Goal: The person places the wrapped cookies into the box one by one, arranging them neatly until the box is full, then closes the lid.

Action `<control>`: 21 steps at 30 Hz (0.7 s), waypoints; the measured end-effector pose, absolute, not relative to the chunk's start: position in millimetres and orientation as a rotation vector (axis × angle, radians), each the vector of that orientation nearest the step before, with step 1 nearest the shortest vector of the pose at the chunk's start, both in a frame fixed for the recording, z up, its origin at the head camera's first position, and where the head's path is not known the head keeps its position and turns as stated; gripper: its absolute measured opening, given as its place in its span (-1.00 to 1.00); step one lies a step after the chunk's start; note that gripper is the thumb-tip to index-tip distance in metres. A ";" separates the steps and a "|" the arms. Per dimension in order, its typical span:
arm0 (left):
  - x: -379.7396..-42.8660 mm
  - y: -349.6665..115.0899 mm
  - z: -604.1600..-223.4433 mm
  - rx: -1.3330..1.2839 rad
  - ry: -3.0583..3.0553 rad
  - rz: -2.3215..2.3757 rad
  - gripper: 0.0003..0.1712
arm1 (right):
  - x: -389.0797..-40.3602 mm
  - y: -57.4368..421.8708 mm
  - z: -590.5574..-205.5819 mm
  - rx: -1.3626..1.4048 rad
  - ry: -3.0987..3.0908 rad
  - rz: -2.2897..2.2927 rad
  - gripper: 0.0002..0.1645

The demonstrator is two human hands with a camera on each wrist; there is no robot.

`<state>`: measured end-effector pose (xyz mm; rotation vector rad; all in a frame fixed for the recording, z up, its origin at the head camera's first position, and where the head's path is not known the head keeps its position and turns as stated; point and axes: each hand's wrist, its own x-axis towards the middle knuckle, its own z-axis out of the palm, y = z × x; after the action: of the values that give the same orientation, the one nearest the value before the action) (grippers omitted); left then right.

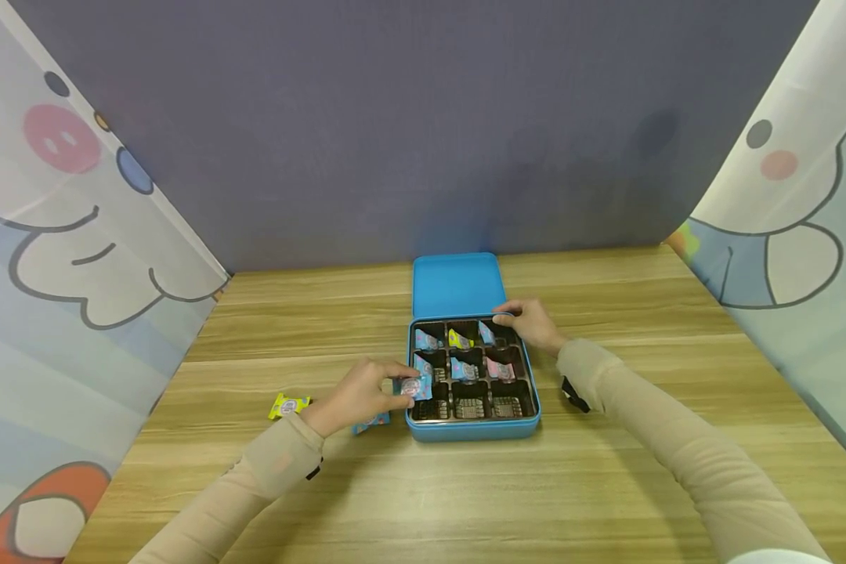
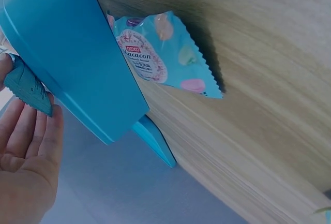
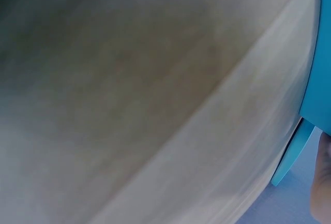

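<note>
My left hand [image 1: 366, 393] pinches a blue snack packet [image 1: 416, 387] between thumb and fingertips, over the left side of the open blue tin [image 1: 475, 432]. The packet also shows in the left wrist view as a crinkled blue wrapper [image 2: 27, 87]. At the tin's back right corner, my right hand [image 1: 533, 325] grips the rim with thumb and fingers. The black tray inside has three rows of compartments. Packets sit in the back and middle rows, among them a yellow one [image 1: 460, 339] and a pink one [image 1: 500, 370]. No packets show in the front row.
The tin's lid [image 1: 458, 283] lies hinged back behind it. Left of the tin, another blue packet [image 2: 165, 53] lies on the wooden table [image 1: 465, 501], partly under my left hand in the head view. Farther left is a yellow packet [image 1: 287, 405]. A grey wall [image 1: 423, 125] stands behind.
</note>
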<state>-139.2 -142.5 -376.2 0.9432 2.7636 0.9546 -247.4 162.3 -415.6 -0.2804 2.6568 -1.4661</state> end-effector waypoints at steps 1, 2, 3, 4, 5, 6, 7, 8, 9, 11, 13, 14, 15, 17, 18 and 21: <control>-138.8 -142.3 -375.8 0.950 2.762 0.947 -0.56 | -247.1 162.3 -415.7 -0.286 2.658 -1.467 -0.67; -138.4 -142.2 -375.3 0.957 2.760 0.941 -0.56 | -246.8 162.2 -415.9 -0.284 2.660 -1.467 -0.67; -137.9 -142.0 -375.0 0.959 2.758 0.939 -0.56 | -246.2 162.1 -415.3 -0.287 2.663 -1.464 -0.66; -137.4 -141.7 -374.5 0.963 2.759 0.931 -0.56 | -245.6 161.8 -414.7 -0.286 2.664 -1.465 -0.66; -136.7 -141.0 -373.7 0.966 2.759 0.922 -0.56 | -245.1 161.5 -413.9 -0.287 2.664 -1.466 -0.66; -136.1 -140.2 -372.8 0.957 2.755 0.918 -0.56 | -244.9 161.3 -413.6 -0.289 2.666 -1.466 -0.66; -135.4 -139.1 -371.9 0.947 2.751 0.912 -0.56 | -244.6 161.3 -413.2 -0.289 2.668 -1.465 -0.66; -134.8 -137.8 -371.1 0.946 2.756 0.892 -0.56 | -244.5 161.3 -412.9 -0.287 2.669 -1.465 -0.67; -134.1 -136.2 -370.0 0.947 2.755 0.875 -0.56 | -244.4 161.3 -412.7 -0.291 2.669 -1.466 -0.67; -133.0 -133.2 -367.9 0.963 2.758 0.819 -0.56 | -244.8 161.3 -413.1 -0.294 2.669 -1.470 -0.67; -132.4 -130.4 -366.2 1.006 2.761 0.765 -0.55 | -245.2 161.3 -413.2 -0.298 2.674 -1.470 -0.67; -132.4 -129.1 -365.7 1.039 2.770 0.729 -0.55 | -245.4 161.2 -413.3 -0.303 2.677 -1.471 -0.68; -132.1 -127.9 -365.2 1.057 2.772 0.709 -0.55 | -245.5 161.2 -413.4 -0.309 2.681 -1.469 -0.68; -132.2 -126.2 -364.6 1.098 2.781 0.656 -0.55 | -245.4 161.2 -413.8 -0.316 2.685 -1.464 -0.68; -132.4 -125.5 -364.8 1.116 2.784 0.630 -0.55 | -245.5 161.3 -414.1 -0.318 2.685 -1.465 -0.68; -132.8 -123.3 -365.4 1.175 2.777 0.555 -0.58 | -245.6 161.7 -414.8 -0.321 2.687 -1.466 -0.68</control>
<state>-132.8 -123.3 -365.4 1.1751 2.7771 0.5549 -245.6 161.7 -414.8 -0.3212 2.6871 -1.4659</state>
